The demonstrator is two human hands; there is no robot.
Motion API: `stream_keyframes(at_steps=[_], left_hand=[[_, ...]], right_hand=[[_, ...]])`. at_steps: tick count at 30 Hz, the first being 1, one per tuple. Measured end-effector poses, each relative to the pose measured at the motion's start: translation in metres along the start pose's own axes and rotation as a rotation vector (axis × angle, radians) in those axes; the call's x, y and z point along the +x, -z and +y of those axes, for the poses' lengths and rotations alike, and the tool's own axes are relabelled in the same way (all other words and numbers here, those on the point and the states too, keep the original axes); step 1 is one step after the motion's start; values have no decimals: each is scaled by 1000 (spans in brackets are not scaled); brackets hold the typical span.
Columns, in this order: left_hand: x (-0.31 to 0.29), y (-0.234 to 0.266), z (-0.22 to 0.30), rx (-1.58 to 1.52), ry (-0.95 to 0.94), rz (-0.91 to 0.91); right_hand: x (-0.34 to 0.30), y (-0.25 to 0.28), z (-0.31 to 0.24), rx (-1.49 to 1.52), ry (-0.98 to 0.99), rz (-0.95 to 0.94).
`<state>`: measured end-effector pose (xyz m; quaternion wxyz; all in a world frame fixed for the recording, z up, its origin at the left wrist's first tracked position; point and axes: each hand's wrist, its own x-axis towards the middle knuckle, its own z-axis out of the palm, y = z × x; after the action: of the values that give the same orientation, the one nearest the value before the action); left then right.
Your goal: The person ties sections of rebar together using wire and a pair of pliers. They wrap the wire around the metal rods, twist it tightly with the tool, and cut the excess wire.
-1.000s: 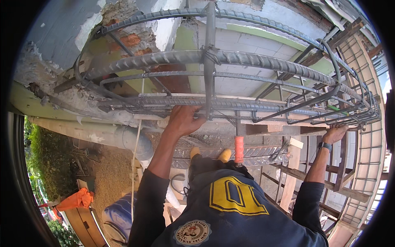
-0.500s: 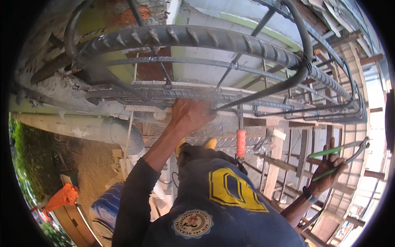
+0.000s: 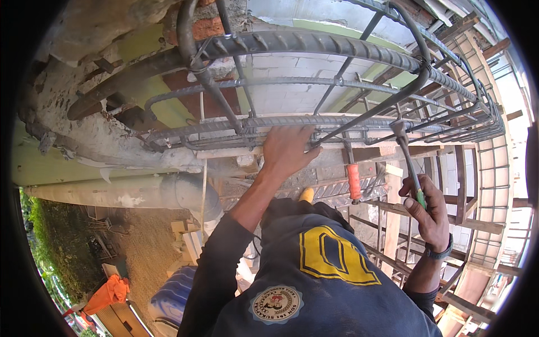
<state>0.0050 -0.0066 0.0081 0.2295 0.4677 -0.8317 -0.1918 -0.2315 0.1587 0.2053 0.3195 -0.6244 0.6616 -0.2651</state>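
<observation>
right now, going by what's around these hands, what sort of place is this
Most likely a building site, perhaps a renovation. A tied rebar cage runs across the view, a patch of exposed brick shows in the broken wall behind it, and rough timber beams stand at the right.

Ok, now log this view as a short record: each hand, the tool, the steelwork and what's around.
Left hand: at the cage's lower bars; grip unclear
Right hand: closed around green-handled pincers
Pincers: head up, by the lower bars; contact unclear
Steelwork: rebar cage of ribbed bars and bent stirrups, spanning the view
Loose tool: orange-handled tool below the lower bars, in neither hand
Lower left: pale pipe, orange cloth
</observation>
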Motion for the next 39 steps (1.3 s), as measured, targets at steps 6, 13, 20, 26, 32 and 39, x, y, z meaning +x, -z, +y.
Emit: stream_keyframes(at_steps=[6, 13, 20, 26, 32, 39], left_hand=[[-6, -9, -8, -111, -80, 151], [-7, -14, -13, -139, -99, 244], [-7, -7, -10, -207, -73, 153], [-8, -12, -15, -251, -112, 196], [-6, -11, -16, -230, -81, 124], [-8, -8, -15, -278, -63, 139]], right_hand=[[47, -12, -30, -699, 72, -252], [75, -42, -50, -1238, 342, -135], [80, -64, -69, -1361, 302, -234], [81, -81, -60, -1421, 361, -197], [89, -91, -70, -1456, 252, -303], [95, -87, -69, -1416, 186, -330]])
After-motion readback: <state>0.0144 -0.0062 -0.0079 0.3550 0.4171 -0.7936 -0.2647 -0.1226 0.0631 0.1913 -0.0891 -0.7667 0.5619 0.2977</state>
